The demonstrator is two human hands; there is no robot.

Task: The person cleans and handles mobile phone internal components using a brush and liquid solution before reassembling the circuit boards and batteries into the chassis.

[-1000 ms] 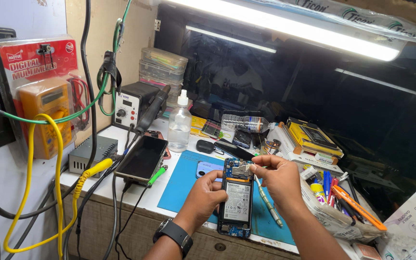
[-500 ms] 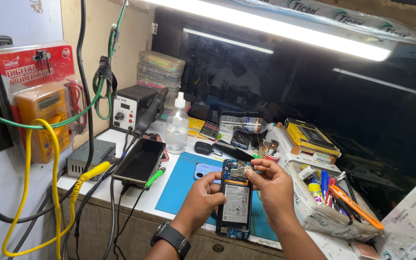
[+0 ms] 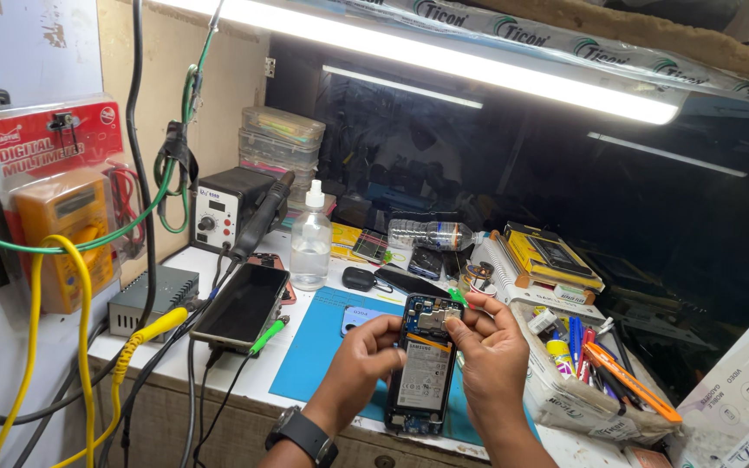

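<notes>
Over the blue mat: an opened phone point(image 3: 424, 364) lies back-up, its battery and circuit board showing, its lower end toward the person.
Blue mat point(image 3: 314, 351): flat on the white bench top, the landmark for the rest.
Left hand point(image 3: 366, 351): at the phone's left edge above the mat, fingers curled and closed on the phone's upper left side; a dark watch point(image 3: 305, 433) sits on that wrist.
Right hand point(image 3: 491, 347): at the phone's right edge, thumb and fingertips pinched narrow at the top of the board; it seems to hold a small green-tipped tool, but the view is too small to be sure.
Second phone point(image 3: 240, 305): dark screen up, just left of the mat, with a green-tipped cable beside it.
Clear bottle point(image 3: 310, 243): upright, just behind the mat's far left corner.
Soldering station point(image 3: 223, 208): black box with a dial, behind and left of the mat.
Tray of pens point(image 3: 595, 381): right of the mat, just beside the right hand.
Yellow meter point(image 3: 58, 234): in its red packet, hanging well left of the mat.
</notes>
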